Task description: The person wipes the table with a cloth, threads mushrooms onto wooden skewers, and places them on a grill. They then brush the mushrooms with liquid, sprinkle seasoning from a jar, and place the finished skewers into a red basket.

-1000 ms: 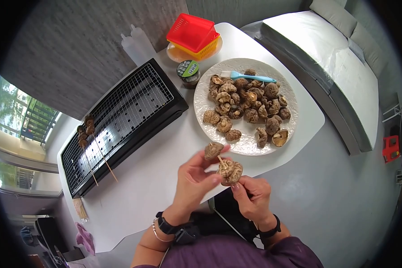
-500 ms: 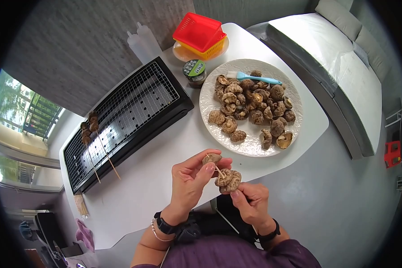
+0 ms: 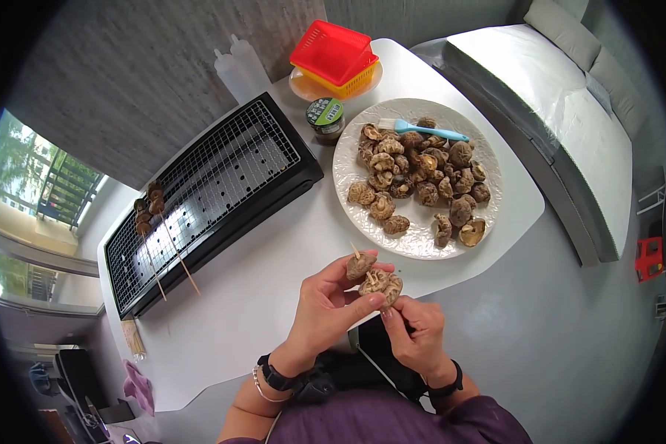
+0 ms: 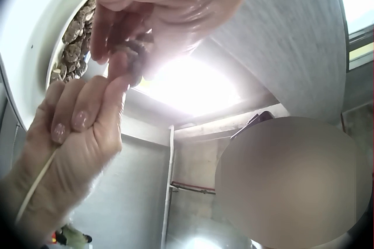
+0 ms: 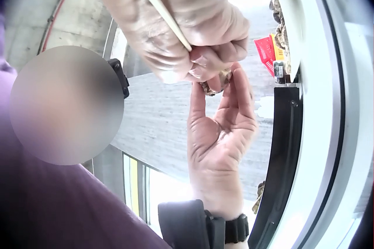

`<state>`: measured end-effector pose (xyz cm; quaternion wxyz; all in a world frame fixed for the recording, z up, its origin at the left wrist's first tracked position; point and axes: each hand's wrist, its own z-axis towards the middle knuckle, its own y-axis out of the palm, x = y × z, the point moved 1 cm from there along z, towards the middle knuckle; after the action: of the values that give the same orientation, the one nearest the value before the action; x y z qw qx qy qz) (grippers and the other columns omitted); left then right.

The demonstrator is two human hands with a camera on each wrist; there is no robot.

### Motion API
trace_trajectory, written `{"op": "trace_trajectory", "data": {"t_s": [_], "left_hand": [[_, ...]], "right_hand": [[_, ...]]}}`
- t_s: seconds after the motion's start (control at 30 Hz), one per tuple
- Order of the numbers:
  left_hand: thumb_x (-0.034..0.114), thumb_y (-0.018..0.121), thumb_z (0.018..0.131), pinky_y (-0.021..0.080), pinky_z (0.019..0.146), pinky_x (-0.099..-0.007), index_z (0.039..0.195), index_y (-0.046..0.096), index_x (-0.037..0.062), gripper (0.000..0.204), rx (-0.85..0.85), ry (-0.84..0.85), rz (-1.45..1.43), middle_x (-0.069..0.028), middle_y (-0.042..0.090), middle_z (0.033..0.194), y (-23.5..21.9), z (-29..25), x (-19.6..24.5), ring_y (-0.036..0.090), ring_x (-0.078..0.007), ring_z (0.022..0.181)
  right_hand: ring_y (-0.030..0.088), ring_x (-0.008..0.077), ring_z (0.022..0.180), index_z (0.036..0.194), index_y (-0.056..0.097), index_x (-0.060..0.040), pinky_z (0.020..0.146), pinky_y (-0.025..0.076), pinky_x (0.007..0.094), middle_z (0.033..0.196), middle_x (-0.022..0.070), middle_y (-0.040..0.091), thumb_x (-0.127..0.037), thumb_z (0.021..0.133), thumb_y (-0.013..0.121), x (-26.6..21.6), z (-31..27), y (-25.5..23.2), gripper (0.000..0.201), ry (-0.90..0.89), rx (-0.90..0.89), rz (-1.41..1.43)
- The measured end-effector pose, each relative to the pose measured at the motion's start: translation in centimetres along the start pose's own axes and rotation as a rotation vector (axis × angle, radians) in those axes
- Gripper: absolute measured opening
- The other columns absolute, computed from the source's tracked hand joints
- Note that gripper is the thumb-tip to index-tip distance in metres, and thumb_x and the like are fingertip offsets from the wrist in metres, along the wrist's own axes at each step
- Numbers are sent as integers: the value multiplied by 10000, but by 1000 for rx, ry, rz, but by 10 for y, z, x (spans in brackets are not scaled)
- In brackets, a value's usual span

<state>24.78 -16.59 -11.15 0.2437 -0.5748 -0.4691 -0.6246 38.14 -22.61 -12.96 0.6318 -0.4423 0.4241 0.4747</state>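
Two dried-looking shiitake mushrooms sit on a wooden skewer (image 5: 156, 7). The upper mushroom (image 3: 360, 266) has the skewer's tip poking out above it; the lower mushroom (image 3: 382, 287) is close beneath. My left hand (image 3: 325, 307) holds the mushrooms, its fingers behind the upper one and its thumb pressing the lower one's side. My right hand (image 3: 418, 337) grips the skewer just under the lower mushroom. The skewer's other end runs back along the right wrist, seen in both wrist views. In the left wrist view the fingers mostly hide the mushrooms.
A white plate (image 3: 348, 211) bears many shiitake mushrooms and a blue brush (image 3: 429, 130). To the left stands a black grill (image 3: 214, 192) with two loaded skewers (image 3: 152, 211) at its far left. Behind are a jar (image 3: 325, 118), red and yellow baskets (image 3: 333, 55) and squeeze bottles (image 3: 240, 70).
The upper mushroom has moved down the skewer toward the lower one, and more of the tip sticks out. My left thumb has shifted from the upper mushroom to the lower one.
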Motion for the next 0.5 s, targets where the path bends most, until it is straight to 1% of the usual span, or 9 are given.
{"op": "trace_trajectory", "data": {"t_s": [0.07, 0.1, 0.17, 0.3, 0.37, 0.4, 0.43, 0.47, 0.5], "left_hand": [[155, 681, 815, 499, 866, -339, 1240, 441, -41, 526, 64, -6, -122, -178, 591, 1094, 0, -1, -4, 594, -224, 1007], [155, 681, 815, 499, 866, -339, 1240, 441, -41, 526, 64, -6, -121, -178, 591, 1094, 0, -1, -6, 594, -224, 1007], [33, 625, 840, 511, 870, -334, 1253, 429, -46, 463, 67, 74, -179, -166, 574, 1130, -1, -1, -8, 578, -192, 1012], [29, 631, 836, 515, 859, -329, 1252, 432, -44, 467, 79, 83, -178, -151, 583, 1106, 0, -2, -6, 580, -187, 1002], [224, 662, 837, 498, 866, -345, 1241, 441, -40, 530, 118, 103, -158, -120, 597, 1038, 4, 0, -3, 602, -231, 993], [224, 662, 837, 498, 866, -345, 1241, 441, -40, 530, 118, 103, -158, -120, 597, 1038, 1, 1, -3, 602, -231, 993], [253, 641, 852, 497, 866, -344, 1250, 434, -41, 537, 78, 76, -146, -113, 592, 1037, -4, 2, -3, 598, -232, 999], [283, 619, 866, 497, 867, -344, 1259, 426, -41, 545, 39, 50, -134, -105, 587, 1036, -7, 2, -3, 594, -233, 1005], [283, 619, 866, 497, 867, -344, 1259, 426, -41, 545, 40, 52, -134, -105, 587, 1036, -6, 2, -3, 594, -233, 1005]], "right_hand": [[451, 161, 390, 835, 609, 17, 399, 337, 282, 516, 90, 489, 16, 817, 565, -1, -1, 3, 48, -12, 5, -8], [452, 165, 389, 844, 608, 18, 398, 335, 285, 512, 88, 485, 18, 818, 562, -2, -1, 5, 53, -21, -3, -33], [453, 168, 388, 853, 606, 18, 396, 333, 288, 509, 87, 481, 20, 819, 558, -4, -1, 5, 59, -31, -11, -58], [457, 175, 386, 839, 602, 16, 396, 333, 290, 504, 86, 471, 22, 821, 555, -5, 0, 6, 51, -19, -13, -16], [458, 179, 386, 831, 599, 14, 396, 334, 291, 504, 86, 469, 22, 820, 555, -5, 0, 6, 46, 4, -21, 4], [459, 179, 386, 822, 594, 14, 396, 334, 291, 503, 86, 467, 21, 820, 556, -4, 0, 4, 39, 1, -43, 4], [459, 179, 387, 814, 590, 14, 396, 334, 291, 502, 85, 466, 20, 820, 556, -3, -1, 4, 35, 0, -65, 4], [459, 179, 387, 814, 590, 14, 396, 334, 291, 502, 85, 466, 20, 820, 556, -4, -1, 5, 35, 0, -67, 4], [459, 177, 387, 805, 585, 14, 397, 333, 292, 504, 85, 464, 19, 820, 557, -5, -1, 6, 32, -3, -52, -5]]}}
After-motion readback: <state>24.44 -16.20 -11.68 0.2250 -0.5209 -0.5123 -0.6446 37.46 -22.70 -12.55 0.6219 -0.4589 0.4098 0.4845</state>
